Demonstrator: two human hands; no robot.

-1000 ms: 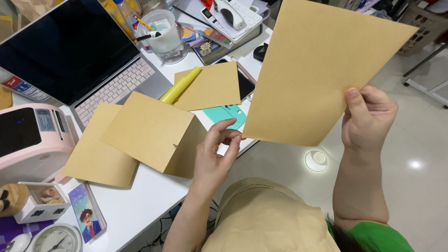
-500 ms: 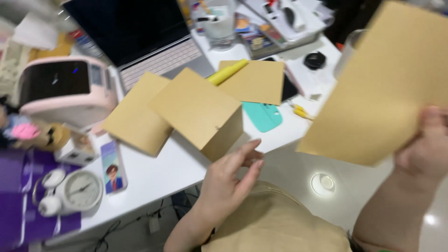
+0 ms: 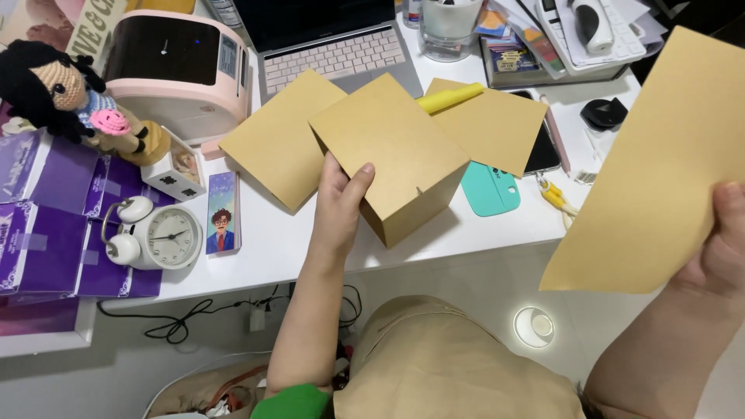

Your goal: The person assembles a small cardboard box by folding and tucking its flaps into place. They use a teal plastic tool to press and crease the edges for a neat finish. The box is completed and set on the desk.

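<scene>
Head view: left hand (image 3: 339,203) grips brown box (image 3: 396,155) (thumb on top).

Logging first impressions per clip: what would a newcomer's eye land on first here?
Probably the large brown envelope held up at the right edge by the right hand. Next, the left hand gripping the near corner of a brown cardboard box at the desk's middle, with flat brown sheets beside it. At the left, a pink label printer and a yarn doll stand out.
</scene>
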